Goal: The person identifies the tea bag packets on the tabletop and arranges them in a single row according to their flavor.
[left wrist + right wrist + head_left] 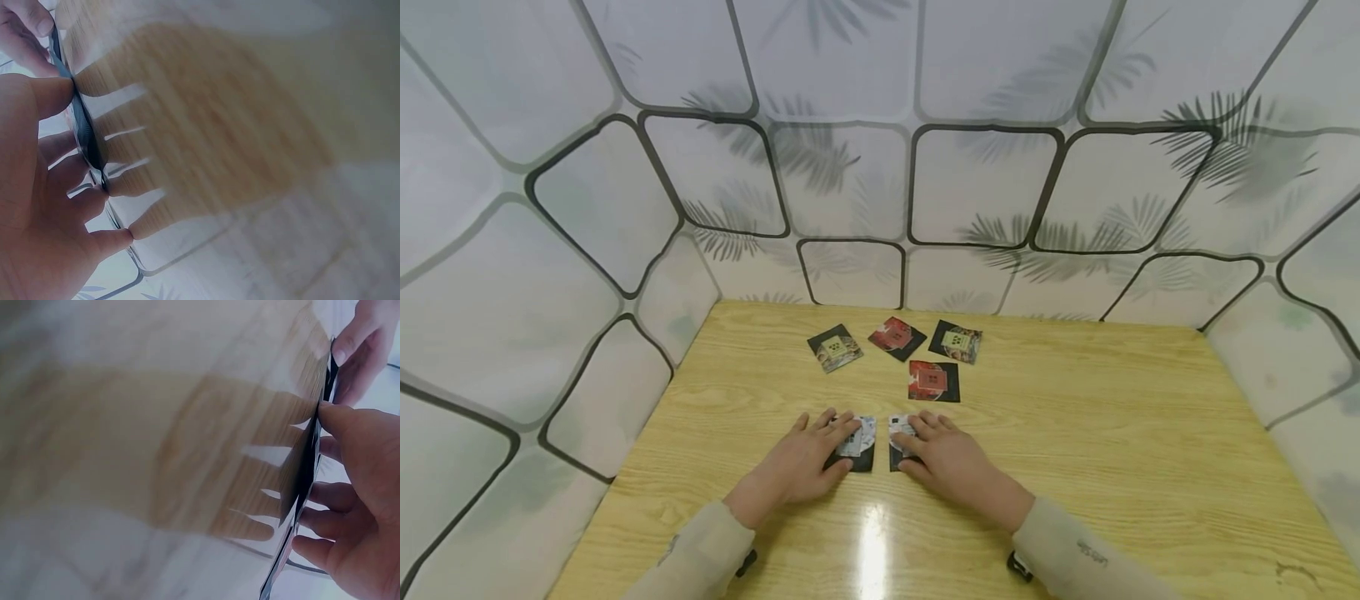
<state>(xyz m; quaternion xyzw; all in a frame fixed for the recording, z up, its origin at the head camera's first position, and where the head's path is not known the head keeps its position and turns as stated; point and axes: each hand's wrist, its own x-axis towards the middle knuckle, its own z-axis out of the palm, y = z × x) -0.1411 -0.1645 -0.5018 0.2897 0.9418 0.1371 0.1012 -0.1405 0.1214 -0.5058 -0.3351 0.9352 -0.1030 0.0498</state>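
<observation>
Two flat square packets with black and pale blue-white print lie side by side near the table's middle, a narrow gap between them. My left hand [808,457] rests on the left packet [867,442], fingers spread and extended over its left part. Over the right packet [895,458] lies my right hand [949,460], likewise with extended fingers, hiding most of it. Both wrist views show the packets edge-on: a dark edge [86,134] under the left fingers, and a slightly bowed black packet [306,469] under the right hand.
Beyond the hands lie several similar packets: a yellow-labelled one [835,348] at left, a red one [897,337], another yellow-labelled one [956,342], and a red one [934,381] nearer. The glossy wooden table [1112,417] meets patterned fabric walls [850,192] behind and at the sides.
</observation>
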